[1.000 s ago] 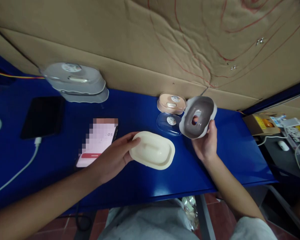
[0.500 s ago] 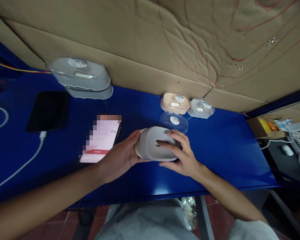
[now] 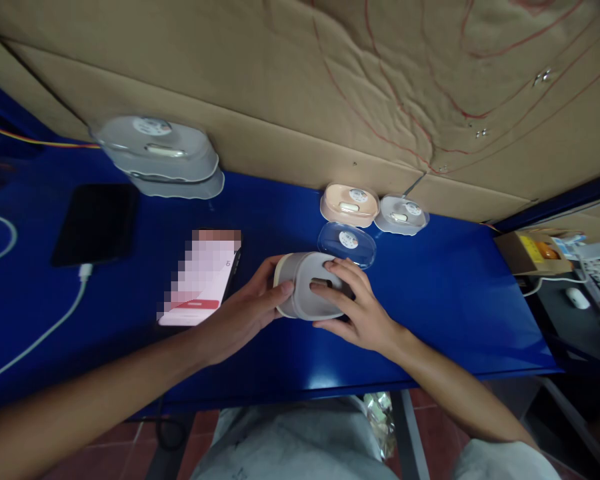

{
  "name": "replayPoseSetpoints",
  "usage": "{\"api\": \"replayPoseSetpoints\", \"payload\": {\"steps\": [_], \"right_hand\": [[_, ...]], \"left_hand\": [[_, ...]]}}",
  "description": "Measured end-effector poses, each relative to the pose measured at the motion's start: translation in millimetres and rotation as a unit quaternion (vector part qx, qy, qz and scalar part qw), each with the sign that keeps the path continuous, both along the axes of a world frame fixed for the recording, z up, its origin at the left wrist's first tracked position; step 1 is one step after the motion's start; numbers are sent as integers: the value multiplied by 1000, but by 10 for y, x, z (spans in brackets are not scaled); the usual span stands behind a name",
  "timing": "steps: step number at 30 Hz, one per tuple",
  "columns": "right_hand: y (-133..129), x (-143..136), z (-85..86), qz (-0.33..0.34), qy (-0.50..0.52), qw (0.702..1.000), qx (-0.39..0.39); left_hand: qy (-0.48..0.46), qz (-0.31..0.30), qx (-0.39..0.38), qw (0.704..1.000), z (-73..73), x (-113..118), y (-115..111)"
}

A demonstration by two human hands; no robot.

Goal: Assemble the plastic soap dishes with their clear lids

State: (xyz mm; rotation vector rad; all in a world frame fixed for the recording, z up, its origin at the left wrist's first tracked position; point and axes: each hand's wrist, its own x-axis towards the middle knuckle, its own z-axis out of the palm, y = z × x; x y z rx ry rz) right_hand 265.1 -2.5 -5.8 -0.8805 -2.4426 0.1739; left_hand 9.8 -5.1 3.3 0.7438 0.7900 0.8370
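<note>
Grey slotted cover (image 3: 305, 302) has moved onto the cream tray (image 3: 279, 272), both clasped between left hand (image 3: 257, 303) and right hand (image 3: 367, 317) above the blue table (image 3: 440, 293); a cardboard box (image 3: 507, 253) holds an orange object (image 3: 547, 251)

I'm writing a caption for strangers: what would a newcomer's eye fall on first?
The grey case, held mid-picture between left hand and right hand. Then the lit phone to its left on the blue table. Behind, cardboard with red lines fills the top.
</note>
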Motion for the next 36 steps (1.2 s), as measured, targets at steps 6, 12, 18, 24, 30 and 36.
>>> {"api": "replayPoseSetpoints", "payload": {"steps": [6,12,18,24,30,36], "right_hand": [[-11,78,-40,26,-40,998,51],[-45,157,-171,21,-13,997,71],[-114,139,-157,18,-34,992,124],[-126,132,-145,13,-56,975,213],[-145,154,-191,2,-52,984,170],[-155,110,-154,18,-39,980,192]], "left_hand": [[32,-44,68,996,8,0,-34],[102,-81,136,982,17,-28,-128],[123,-112,193,967,79,-31,-155],[135,-121,217,959,65,-26,-157],[158,-129,232,951,47,-38,-161],[185,-137,253,940,9,-55,-153]]}}
